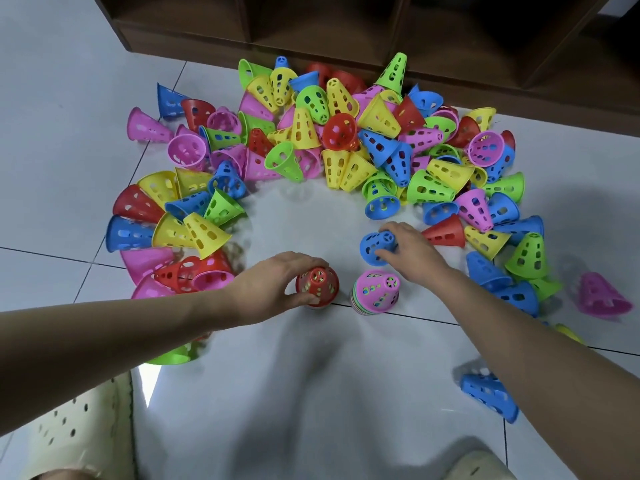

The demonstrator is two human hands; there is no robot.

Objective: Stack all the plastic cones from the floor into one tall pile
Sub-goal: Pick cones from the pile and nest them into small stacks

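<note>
The left hand (pixel 277 278) curls its fingers and thumb around the red-topped stack (pixel 317 287), which stands upright on the white tiled floor (pixel 311 393) just in front of the person. The right hand (pixel 412 252) reaches forward and pinches a single blue cone (pixel 375 247) lying on its side, its wide mouth turned toward the left. Between the two hands, just beside the red-topped stack and apart from it, stands a second upright pile, the pink-topped stack (pixel 375 292), with several coloured rims showing at its base. Beyond both hands, loose cones (pixel 332 140) in pink, yellow, green, blue and red lie tumbled in an arc that runs from the left forearm round to the right forearm. The far side of the arc reaches the foot of a dark wooden shelf unit (pixel 346 26). One lone blue cone (pixel 488 393) lies on its side under the right forearm. A cream perforated shoe (pixel 76 420) occupies the near left corner of the floor.
</note>
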